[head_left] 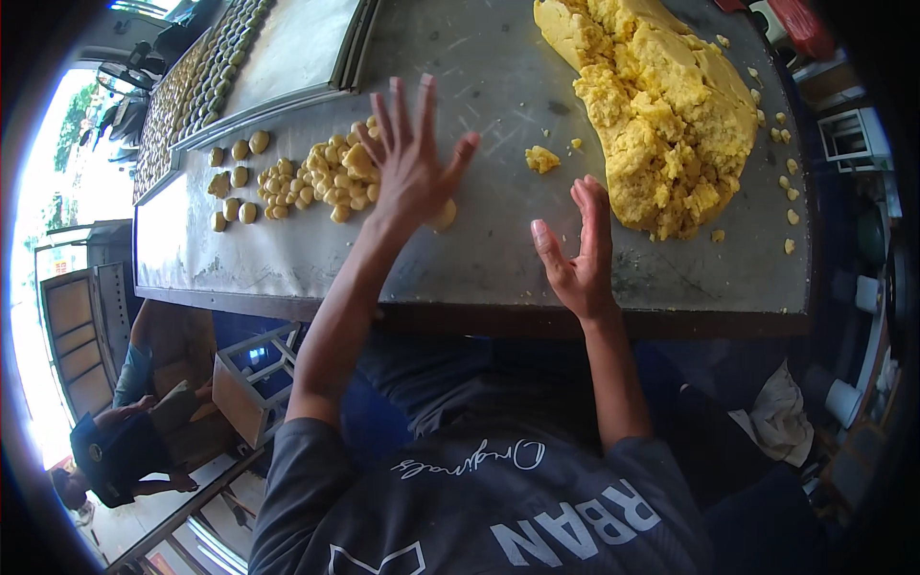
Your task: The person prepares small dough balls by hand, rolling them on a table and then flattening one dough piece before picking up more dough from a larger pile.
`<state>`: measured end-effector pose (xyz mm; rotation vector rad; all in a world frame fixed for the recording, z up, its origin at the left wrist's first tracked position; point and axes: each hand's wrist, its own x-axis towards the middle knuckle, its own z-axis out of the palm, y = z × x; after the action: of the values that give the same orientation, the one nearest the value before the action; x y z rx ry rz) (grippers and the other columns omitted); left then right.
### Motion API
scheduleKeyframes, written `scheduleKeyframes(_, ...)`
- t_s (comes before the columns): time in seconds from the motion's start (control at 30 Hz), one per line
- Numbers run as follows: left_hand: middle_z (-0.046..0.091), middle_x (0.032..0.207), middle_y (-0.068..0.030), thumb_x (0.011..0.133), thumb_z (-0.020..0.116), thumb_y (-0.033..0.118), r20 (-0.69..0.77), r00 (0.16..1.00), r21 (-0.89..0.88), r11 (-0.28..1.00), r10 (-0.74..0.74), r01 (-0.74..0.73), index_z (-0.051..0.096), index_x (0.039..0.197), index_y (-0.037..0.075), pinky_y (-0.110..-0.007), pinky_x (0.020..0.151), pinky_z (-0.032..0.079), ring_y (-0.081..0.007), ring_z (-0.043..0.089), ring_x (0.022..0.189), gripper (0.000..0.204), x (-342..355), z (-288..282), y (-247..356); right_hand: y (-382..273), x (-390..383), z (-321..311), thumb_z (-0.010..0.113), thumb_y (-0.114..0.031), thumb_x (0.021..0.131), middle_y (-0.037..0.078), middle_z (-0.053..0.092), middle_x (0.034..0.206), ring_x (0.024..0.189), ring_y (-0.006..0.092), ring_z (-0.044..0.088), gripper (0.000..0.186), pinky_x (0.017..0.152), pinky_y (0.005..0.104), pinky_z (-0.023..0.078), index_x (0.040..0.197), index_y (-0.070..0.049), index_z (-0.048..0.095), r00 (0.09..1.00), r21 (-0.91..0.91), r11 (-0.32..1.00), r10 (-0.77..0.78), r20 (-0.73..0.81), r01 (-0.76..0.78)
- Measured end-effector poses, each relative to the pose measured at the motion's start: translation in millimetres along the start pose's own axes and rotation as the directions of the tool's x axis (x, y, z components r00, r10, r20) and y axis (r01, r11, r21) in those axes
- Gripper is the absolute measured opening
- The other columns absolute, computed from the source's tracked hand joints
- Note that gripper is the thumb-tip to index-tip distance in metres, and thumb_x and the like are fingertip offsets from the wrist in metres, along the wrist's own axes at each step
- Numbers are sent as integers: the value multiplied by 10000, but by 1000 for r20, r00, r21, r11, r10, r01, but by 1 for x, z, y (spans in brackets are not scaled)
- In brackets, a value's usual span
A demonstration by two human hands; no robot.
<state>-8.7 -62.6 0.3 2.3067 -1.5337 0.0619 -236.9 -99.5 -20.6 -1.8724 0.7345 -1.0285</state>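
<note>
My left hand is flat with its fingers spread over the grey metal table. A small pale yellow dough piece shows just under the heel of its palm. My right hand hovers near the table's front edge with its palm turned left, fingers straight and nothing in it. A big crumbly yellow dough mass lies right of both hands. Left of my left hand sits a heap of small dough balls, touching its fingers' side.
A loose dough chunk and crumbs lie between hands and mass. Metal trays with rows of shaped pieces stand at the back left. Another person sits low left beside a small box. A white cloth lies low right.
</note>
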Motion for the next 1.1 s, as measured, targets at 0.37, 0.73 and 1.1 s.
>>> scheduleKeyframes(0.37,491,1372,-123,848,697,203,-72,997,-579,814,-1,-41,484,1339,136,-406,989,445,-305,503,1237,540,-6,-44,-14,-5,4,-1,661,-189,875,295,351,1370,1297,418,362,620,1070,453,328,1357,36,343,996,-59,998,34,83,-29)
scheduleKeyframes(0.73,651,1067,-77,739,787,226,254,946,-266,955,201,-132,682,1091,98,-380,877,475,-258,583,1046,390,-47,-54,-9,-11,5,0,655,-176,870,281,413,1302,1266,430,388,564,1050,461,353,1312,47,385,985,-139,990,-6,171,31)
scheduleKeyframes(1.1,559,1309,-63,833,700,208,393,894,-232,964,216,-131,642,1188,165,-409,1016,420,-274,523,1210,362,-39,-65,-20,-14,7,-2,654,-157,867,268,474,1242,1217,427,443,504,1014,458,397,1261,62,429,977,-151,987,-26,214,60)
